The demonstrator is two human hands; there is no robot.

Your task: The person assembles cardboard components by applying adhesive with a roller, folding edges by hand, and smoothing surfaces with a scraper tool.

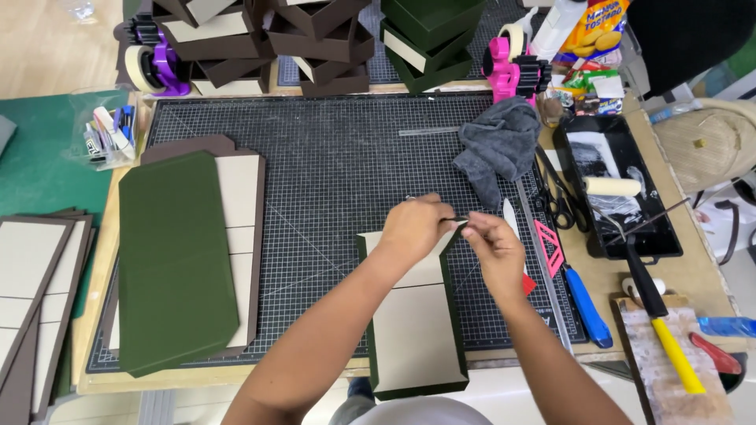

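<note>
Centrally, just right of the frame's middle, the left hand [413, 227] and the right hand [490, 245] meet over the top edge of a dark green box panel [413, 330] with a beige inner face. Both hands' fingers are pinched together on a thin dark strip at that upper edge, thumbs against forefingers. The panel lies upright in the frame on the black gridded cutting mat [331, 157], its lower end hanging past the mat's near edge toward the bottom of the frame.

Open mat shows above and left of the hands, up to a grey cloth [498, 145] at upper right. A metal ruler [543, 267] lies just beside the right hand, along the mat's right edge. At left, a large green sheet [175, 267] covers a stack of brown-edged boards, well apart from the hands. A black paint tray [614, 189] with a roller sits at right.
</note>
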